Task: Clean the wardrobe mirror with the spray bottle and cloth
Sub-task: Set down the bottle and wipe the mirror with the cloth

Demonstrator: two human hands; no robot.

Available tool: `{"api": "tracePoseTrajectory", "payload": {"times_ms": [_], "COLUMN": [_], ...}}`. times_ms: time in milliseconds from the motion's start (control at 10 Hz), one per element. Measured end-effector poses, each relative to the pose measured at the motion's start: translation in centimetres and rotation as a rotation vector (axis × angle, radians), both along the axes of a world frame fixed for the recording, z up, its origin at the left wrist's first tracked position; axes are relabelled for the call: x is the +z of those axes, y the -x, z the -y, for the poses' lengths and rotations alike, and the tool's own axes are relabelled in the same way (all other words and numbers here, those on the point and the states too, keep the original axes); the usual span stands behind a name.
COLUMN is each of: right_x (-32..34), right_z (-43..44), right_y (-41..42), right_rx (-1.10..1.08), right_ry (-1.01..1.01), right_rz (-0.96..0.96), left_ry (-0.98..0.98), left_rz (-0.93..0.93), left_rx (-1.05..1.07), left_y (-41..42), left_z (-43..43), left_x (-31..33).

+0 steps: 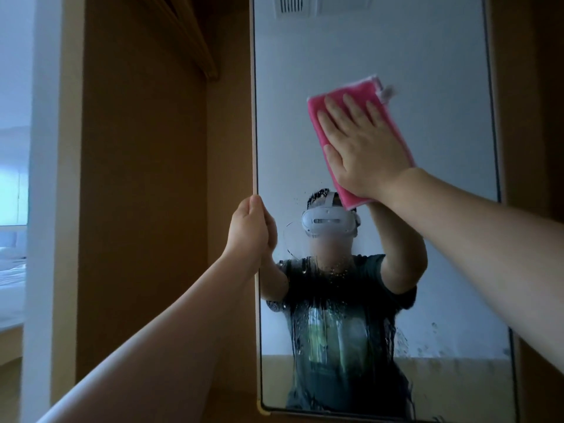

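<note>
Bedroom: wardrobe point(146, 178), bed point(10, 270)

cloth point(354, 88): bright pink face, with a white edge along the top and a white tag at the upper right corner.
mirror frame point(254, 117): pale cream, with a thin dark line just inside it.
mirror glass point(427, 71): reflects a plain pale blue-grey; the lower half is streaked with vertical drip runs and speckled with droplets.
wardrobe panel point(137, 178): plain warm brown, darker towards the top.
headset point(328, 222), reflected: white.
T-shirt point(335, 288), reflected: very dark, with a green and pale print on the chest.
wall strip point(42, 178): white with a bluish cast.
bed point(12, 276): white.
</note>
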State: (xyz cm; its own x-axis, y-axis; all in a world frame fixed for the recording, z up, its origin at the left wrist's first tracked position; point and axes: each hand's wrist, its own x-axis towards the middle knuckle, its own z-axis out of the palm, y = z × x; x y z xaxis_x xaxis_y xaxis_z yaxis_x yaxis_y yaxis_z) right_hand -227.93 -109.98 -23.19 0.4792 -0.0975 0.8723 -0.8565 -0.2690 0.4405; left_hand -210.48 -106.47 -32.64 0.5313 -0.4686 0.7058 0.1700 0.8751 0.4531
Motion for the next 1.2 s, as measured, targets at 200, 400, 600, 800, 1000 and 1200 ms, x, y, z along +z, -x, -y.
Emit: {"api": "tracePoseTrajectory", "payload": {"times_ms": [200,400,600,800,1000,1200], "right_x": [-6.0,-14.4,-19.7,-19.6,-19.0,-16.0], "right_z": [0.2,0.4,-0.2,-0.4,-0.5,-0.4], "right_y": [-0.9,-1.6,-1.4,-1.4,-1.3,-2.2], "right_rx": [0.053,0.137,0.185,0.165,0.149,0.116], "right_ry": [0.044,0.026,-0.034,-0.074,-0.056,-0.035], "right_rz": [-0.052,-0.156,-0.24,-0.254,-0.267,-0.289], "left_ry": [-0.373,-0.393,-0.421,-0.434,-0.498,-0.502], "left_rz": [0.277,0.304,0.338,0.43,0.518,0.672], "left_rx": [0.297,0.314,0.285,0.288,0.32,0.46], "left_y": [-1.7,-1.7,-1.7,-2.1,-2.6,-3.5], "left_z": [-0.1,-0.4,-1.4,-2.2,-2.7,-3.4], "left_x": [-0.6,-0.9,-1.2,-2.2,-3.9,-5.7]}}
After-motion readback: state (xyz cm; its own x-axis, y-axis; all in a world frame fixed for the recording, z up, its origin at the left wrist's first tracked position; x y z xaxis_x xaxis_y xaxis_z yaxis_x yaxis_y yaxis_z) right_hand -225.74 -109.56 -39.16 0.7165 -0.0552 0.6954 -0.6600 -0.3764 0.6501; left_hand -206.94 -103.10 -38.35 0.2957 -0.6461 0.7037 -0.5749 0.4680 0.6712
